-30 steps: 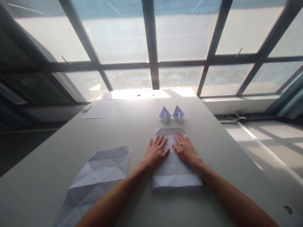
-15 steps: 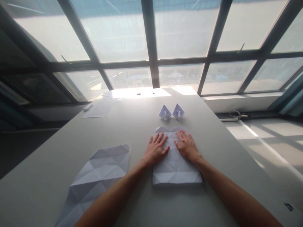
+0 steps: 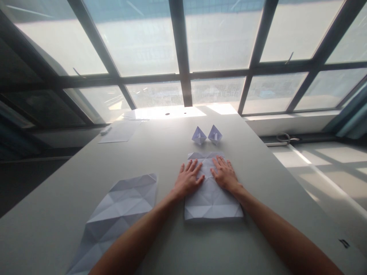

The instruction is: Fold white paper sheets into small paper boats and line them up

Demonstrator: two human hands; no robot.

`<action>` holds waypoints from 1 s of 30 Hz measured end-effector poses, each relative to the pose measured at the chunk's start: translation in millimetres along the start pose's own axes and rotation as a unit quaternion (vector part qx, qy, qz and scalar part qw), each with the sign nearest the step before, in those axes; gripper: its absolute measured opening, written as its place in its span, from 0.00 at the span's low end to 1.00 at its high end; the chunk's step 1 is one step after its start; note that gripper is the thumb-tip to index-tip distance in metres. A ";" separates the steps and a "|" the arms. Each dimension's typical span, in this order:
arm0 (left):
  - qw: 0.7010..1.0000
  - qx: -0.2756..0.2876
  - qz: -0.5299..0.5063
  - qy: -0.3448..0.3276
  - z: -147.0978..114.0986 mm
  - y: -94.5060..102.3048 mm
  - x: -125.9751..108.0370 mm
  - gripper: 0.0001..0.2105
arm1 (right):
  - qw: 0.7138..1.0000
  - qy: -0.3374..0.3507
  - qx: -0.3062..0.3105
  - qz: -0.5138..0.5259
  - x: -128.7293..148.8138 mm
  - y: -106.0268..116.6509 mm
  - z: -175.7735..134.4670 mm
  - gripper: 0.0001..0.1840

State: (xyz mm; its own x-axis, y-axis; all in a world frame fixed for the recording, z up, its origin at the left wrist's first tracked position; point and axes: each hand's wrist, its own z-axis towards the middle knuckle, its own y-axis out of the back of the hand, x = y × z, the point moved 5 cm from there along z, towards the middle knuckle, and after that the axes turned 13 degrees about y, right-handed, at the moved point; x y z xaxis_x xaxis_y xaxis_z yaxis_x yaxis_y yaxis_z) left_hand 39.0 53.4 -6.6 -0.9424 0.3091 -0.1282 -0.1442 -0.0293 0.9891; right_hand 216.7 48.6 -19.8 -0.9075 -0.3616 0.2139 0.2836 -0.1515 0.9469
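Observation:
A creased sheet of white paper lies in front of me, its near edge slightly raised. Flat on its left side rests my left hand, fingers spread. My right hand presses on the right side, also open with fingers stretched away from me. Just beyond the far edge stand two small folded paper boats, side by side. To the left lies a larger sheet of creased paper, partly hidden under my left forearm.
The white table runs up to large framed windows. At its far left are a flat paper sheet and a small white object. A coiled cable lies beyond the right edge. Sunlight falls on the floor there.
Both hands stay spread on the creased sheet in nearly the same place. The view has shifted slightly; otherwise little differs.

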 end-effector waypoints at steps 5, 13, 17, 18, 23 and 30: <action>1.000 -0.002 -0.004 -0.002 0.5 -0.1 0.1 0.29 | 1.000 -0.002 -0.004 0.000 -0.9 0.4 0.1 0.31; 1.000 0.004 -0.003 0.002 3.3 -0.7 -0.4 0.30 | 1.000 0.002 -0.005 0.000 -3.7 0.2 3.3 0.31; 1.000 0.008 -0.005 0.006 3.8 -0.1 -1.0 0.30 | 1.000 0.002 -0.006 0.004 -4.7 0.6 4.0 0.31; 1.000 0.008 -0.006 0.006 3.9 0.1 -1.0 0.30 | 1.000 0.001 -0.006 0.006 -4.8 0.7 4.0 0.31; 1.000 0.005 -0.008 0.005 4.3 0.2 -0.1 0.30 | 1.000 -0.001 -0.017 0.014 -5.3 1.9 3.9 0.31; 1.000 0.009 -0.012 -0.003 4.7 0.4 0.8 0.29 | 0.999 0.012 -0.030 0.027 -6.1 8.4 -0.7 0.30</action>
State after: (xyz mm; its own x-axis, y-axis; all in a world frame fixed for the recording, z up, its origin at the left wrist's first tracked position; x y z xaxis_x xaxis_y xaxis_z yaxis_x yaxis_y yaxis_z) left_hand 39.6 58.1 -6.0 -0.9372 0.3144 -0.1512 -0.1611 -0.0055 0.9869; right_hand 224.8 48.9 -13.4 -0.8828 -0.3927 0.2579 0.3511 -0.1866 0.9176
